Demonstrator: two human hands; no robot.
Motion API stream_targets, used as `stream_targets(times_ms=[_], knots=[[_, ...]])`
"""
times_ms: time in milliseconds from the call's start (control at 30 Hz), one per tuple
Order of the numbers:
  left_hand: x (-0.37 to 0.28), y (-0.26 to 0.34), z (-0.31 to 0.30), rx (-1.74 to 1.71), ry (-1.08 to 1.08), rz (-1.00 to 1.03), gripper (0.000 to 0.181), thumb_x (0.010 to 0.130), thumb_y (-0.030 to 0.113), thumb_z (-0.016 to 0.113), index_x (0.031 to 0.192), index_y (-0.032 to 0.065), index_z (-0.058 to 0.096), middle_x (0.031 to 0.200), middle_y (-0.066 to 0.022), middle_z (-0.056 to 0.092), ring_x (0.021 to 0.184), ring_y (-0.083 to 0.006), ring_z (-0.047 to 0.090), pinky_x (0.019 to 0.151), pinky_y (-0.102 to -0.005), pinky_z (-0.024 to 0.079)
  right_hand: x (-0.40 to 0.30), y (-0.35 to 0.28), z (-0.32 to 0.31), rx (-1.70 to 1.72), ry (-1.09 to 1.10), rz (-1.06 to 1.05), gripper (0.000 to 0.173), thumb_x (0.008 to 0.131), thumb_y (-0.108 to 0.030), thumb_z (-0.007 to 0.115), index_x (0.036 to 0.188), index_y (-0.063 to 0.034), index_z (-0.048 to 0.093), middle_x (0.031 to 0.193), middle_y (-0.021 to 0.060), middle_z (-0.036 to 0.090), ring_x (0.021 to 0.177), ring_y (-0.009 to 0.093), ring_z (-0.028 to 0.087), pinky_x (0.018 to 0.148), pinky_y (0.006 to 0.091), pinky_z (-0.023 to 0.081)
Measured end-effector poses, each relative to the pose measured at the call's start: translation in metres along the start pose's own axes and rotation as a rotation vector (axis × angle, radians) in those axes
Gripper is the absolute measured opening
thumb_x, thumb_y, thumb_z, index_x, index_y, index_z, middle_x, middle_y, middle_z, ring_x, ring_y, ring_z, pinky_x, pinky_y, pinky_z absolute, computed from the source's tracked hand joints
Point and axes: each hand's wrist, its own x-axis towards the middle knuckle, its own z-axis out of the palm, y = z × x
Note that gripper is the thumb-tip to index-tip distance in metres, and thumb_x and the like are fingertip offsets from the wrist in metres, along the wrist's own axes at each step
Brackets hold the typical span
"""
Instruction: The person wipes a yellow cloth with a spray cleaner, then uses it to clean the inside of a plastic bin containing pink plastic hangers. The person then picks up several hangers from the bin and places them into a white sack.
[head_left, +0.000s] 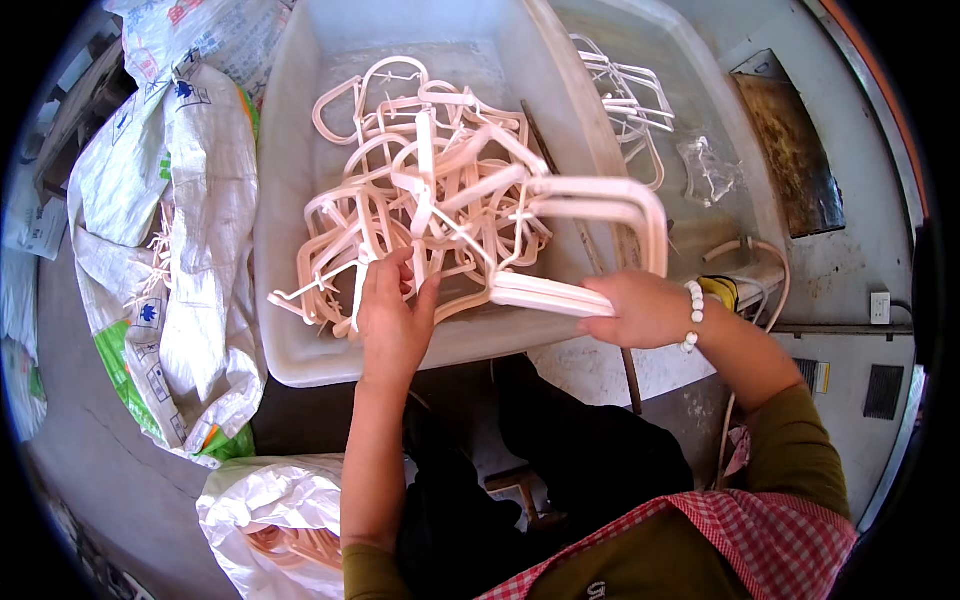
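A tangled heap of pale pink molded plastic frames (450, 172), joined by thin runners, lies in a large whitish plastic tub (322, 360). My right hand (637, 309), with a white bead bracelet at the wrist, grips the straight bars of a pink plastic frame (555, 292) over the tub's right front part. The curved end of that piece, slightly blurred, rises behind the hand. At the heap's front left is my left hand (397, 311), thumb and fingers apart, near a thin runner; whether it touches the pieces is unclear.
A second tub (720, 142) on the right holds white plastic frames (630, 90) and a clear piece (706, 171). Woven sacks (210, 225) stand at the left, one with thin pink scraps. A white bag (262, 487) below holds pink pieces. A thin rod (589, 244) leans across the tub's edge.
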Motion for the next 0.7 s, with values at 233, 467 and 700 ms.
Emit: stream_targets(times_ms=[233,467,700], knots=[[-0.008,-0.009,-0.002,-0.091,0.084,-0.023,0.023,0.083,0.005,0.062,0.104,-0.0015,0.057,0.086,-0.0118,0.058,0.073,-0.0224,0.059,0.066,-0.032,0.049,-0.003,-0.004,-0.018,-0.097,0.431,-0.033,0.023,0.083,-0.023,0.061,0.092,-0.0023,0.058,0.065,0.0138,0.061,0.055,0.028,0.061,0.055,0.038,0.049],[-0.023,-0.003,-0.015,-0.35,-0.085,-0.338,0.022,0.091,0.02,0.059,0.096,-0.0016,0.062,0.078,-0.0041,0.062,0.068,-0.009,0.056,0.064,-0.023,0.047,-0.022,-0.009,-0.051,0.312,0.038,0.092,0.031,0.086,-0.029,0.063,0.094,0.0007,0.06,0.062,0.0008,0.055,0.045,0.007,0.05,0.041,0.0229,0.041],[-0.03,0.045,-0.011,-1.037,-0.565,-0.281,0.065,0.087,0.049,0.057,0.124,-0.0041,0.048,0.116,-0.0126,0.058,0.106,-0.0202,0.055,0.094,-0.035,0.042,0.012,-0.044,0.043,0.872,0.139,-0.02,0.038,0.088,-0.034,0.06,0.107,-0.002,0.052,0.063,-0.0011,0.053,0.048,0.006,0.052,0.041,0.0203,0.042]])
